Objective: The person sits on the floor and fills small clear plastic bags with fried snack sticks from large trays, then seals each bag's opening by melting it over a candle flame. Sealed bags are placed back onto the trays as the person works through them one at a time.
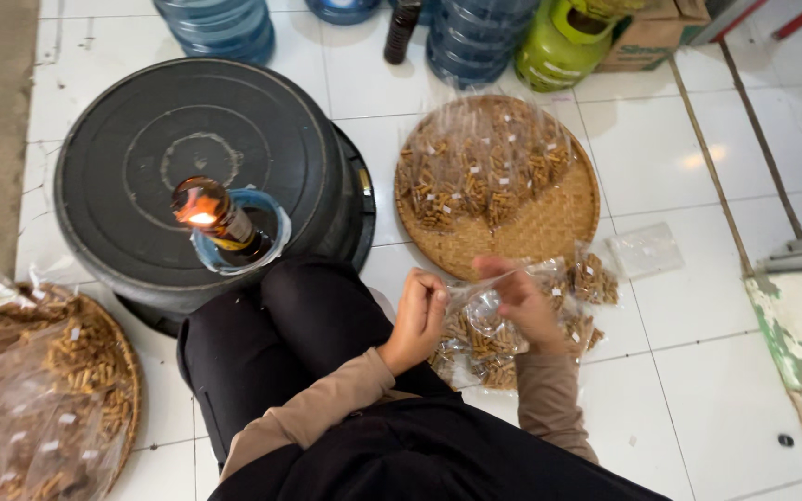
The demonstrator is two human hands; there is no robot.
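White tiles; fingers pinching snack bag

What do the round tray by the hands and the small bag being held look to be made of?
Round tray: likely woven bamboo or rattan, matte tan, with a visible weave pattern. Small bag, held by both the left hand and right hand: thin clear plastic, glossy and crinkled.

Bright, even light falls from above on the white tiled floor, with a soft glare patch near its right edge. The flame glows orange and overexposed. Shadows are faint. Edges bend slightly outward.
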